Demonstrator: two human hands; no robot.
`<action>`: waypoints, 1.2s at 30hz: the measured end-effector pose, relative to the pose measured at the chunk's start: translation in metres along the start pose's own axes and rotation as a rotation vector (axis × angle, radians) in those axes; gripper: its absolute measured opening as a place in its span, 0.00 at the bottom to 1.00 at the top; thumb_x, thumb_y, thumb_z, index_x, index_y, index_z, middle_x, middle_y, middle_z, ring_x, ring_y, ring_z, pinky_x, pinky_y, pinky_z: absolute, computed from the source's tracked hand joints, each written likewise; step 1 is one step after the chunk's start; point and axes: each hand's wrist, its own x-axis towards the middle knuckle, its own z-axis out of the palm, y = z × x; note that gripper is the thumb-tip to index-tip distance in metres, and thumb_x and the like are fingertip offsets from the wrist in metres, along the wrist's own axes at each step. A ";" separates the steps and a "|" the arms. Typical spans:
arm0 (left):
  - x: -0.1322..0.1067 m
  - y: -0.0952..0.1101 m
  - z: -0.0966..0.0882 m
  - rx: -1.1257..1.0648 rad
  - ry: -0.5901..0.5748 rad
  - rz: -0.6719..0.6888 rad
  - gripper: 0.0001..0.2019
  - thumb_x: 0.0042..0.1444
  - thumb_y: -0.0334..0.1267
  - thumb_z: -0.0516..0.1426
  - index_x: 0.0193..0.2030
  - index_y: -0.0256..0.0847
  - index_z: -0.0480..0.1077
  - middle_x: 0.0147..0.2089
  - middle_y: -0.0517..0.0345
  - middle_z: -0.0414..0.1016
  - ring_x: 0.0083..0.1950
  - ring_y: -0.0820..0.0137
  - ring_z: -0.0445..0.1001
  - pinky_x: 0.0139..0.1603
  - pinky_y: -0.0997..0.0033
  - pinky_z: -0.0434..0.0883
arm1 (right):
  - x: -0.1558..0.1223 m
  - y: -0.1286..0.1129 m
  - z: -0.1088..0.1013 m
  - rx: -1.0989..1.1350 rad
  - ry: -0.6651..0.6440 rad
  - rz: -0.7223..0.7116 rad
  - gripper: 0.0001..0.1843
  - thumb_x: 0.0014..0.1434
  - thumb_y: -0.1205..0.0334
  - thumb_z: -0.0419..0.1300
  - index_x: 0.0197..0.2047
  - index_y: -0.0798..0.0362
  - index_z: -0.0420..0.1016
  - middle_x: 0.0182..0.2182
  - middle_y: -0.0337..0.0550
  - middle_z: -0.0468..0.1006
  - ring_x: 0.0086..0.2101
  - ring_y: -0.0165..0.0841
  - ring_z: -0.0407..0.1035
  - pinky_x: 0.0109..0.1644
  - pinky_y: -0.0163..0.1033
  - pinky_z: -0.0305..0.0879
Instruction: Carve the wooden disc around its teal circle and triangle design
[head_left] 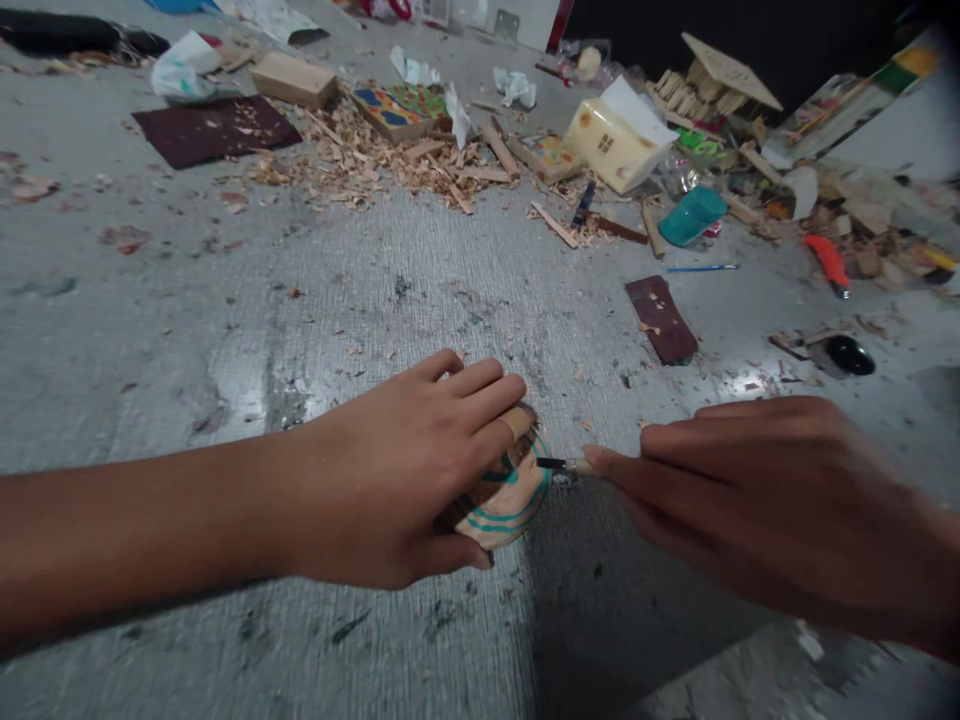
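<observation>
My left hand (420, 460) is closed over a round wooden disc (517, 495), with the fingers along its far edge and the thumb at its near edge. Teal curved lines run across the disc's pale face, part of which is hidden under my fingers. My right hand (750, 490) pinches a thin tool (553, 463) with a dark tip and a silvery collar. The tip meets the right side of the disc; whether it is a brush or a blade is unclear. Most of the handle is hidden by my fingers.
Wood shavings (352, 160) spread across the back of the grey tabletop (360, 280). Among them lie wood blocks (294, 80) and a tissue pack (619, 140). Farther right are a teal container (691, 215), a maroon sandpaper piece (662, 318), an orange-handled tool (827, 263) and a black round object (850, 354).
</observation>
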 end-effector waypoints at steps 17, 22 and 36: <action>0.000 0.001 -0.001 0.035 -0.007 -0.003 0.33 0.60 0.61 0.63 0.61 0.37 0.67 0.58 0.44 0.73 0.57 0.50 0.69 0.55 0.50 0.63 | -0.004 -0.004 -0.004 -0.171 -0.050 -0.109 0.17 0.74 0.68 0.49 0.44 0.51 0.80 0.25 0.37 0.74 0.23 0.33 0.61 0.30 0.46 0.51; 0.000 -0.001 0.001 0.025 0.009 0.010 0.33 0.61 0.61 0.62 0.62 0.38 0.67 0.57 0.44 0.73 0.56 0.51 0.69 0.54 0.51 0.64 | -0.005 -0.007 -0.004 -0.178 -0.023 -0.096 0.15 0.72 0.68 0.50 0.47 0.52 0.79 0.28 0.37 0.77 0.24 0.32 0.62 0.31 0.46 0.53; 0.002 -0.001 0.003 -0.052 0.007 0.023 0.28 0.59 0.55 0.64 0.56 0.34 0.69 0.54 0.44 0.70 0.54 0.51 0.67 0.55 0.49 0.65 | 0.010 0.004 0.007 -0.081 -0.109 -0.140 0.20 0.76 0.65 0.50 0.30 0.52 0.71 0.21 0.34 0.68 0.21 0.28 0.52 0.30 0.43 0.41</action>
